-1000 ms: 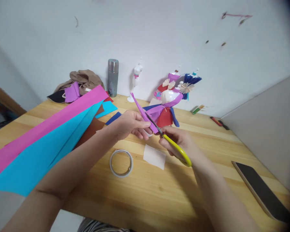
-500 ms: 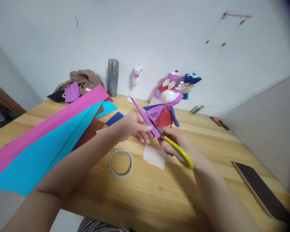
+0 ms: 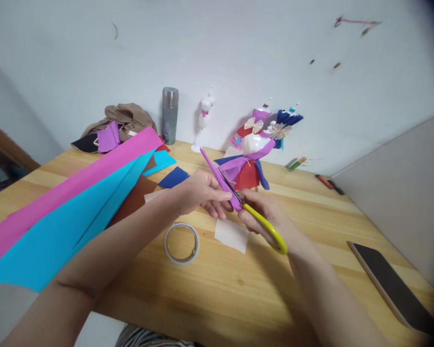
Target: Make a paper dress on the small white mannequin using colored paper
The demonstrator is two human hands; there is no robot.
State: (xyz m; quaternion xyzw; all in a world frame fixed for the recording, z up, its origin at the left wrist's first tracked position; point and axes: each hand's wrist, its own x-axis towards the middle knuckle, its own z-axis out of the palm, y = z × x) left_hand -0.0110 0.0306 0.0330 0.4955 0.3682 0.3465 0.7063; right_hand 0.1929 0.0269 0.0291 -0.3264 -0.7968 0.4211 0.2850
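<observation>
My left hand [image 3: 211, 193] pinches a narrow strip of purple crepe paper [image 3: 217, 169], which slants up and away over the table. In my right hand [image 3: 258, 207] is a pair of scissors with yellow handles [image 3: 265, 225]. Their blades lie along the purple strip, close to my left fingertips; whether they are cutting into it I cannot tell. Just behind stands a small mannequin [image 3: 255, 144] dressed in purple, red and blue paper. Below my hands lie a pale paper piece [image 3: 231, 236] and a roll of double-sided tape [image 3: 182, 243].
Pink paper [image 3: 75, 188] and blue paper [image 3: 68, 236] sheets spread on the left. Along the wall stand a thermos [image 3: 169, 115], a bare white mannequin [image 3: 205, 115] and dressed mannequins [image 3: 288, 123]. A phone [image 3: 386, 284] lies at right. A cloth heap [image 3: 130, 120] sits back left.
My left hand and the purple strip have shifted very slightly to the right and down. The scissors' handles have moved a little closer together. The other things stay put.
</observation>
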